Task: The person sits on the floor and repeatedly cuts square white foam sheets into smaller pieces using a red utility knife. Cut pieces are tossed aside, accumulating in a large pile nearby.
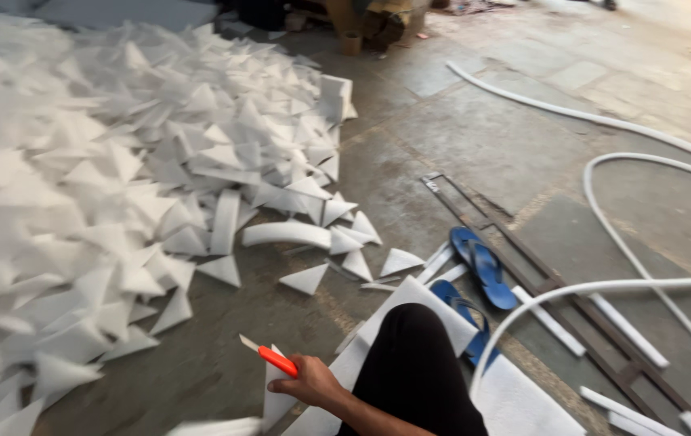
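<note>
While the head view looks down at a concrete floor (458,137), only one hand (313,383) shows, low in the middle of the picture, reaching from beside a black-clad knee (414,363). Which of the person's hands it is cannot be told for sure; it lies to the left of the knee. Its fingers are curled tight around the orange handle of a knife (274,359), whose short grey blade points up and to the left. The other hand is out of the picture.

Just under the fist stands a white foam piece (279,404), its tip touching or nearly touching the knife. A flat white foam sheet (410,303) lies beneath the knee and runs toward the lower right.

Filling the left half of the picture is a big heap of white foam triangles (95,202), with a few loose ones scattered near its edge, well apart from the hand. A curved foam strip (285,234) lies at the heap's border.

Right of the knee rest two blue sandals (487,270), just beside a dark metal frame (539,274) that lies flat. Long white tubes (628,250) snake across the floor at right.
</note>
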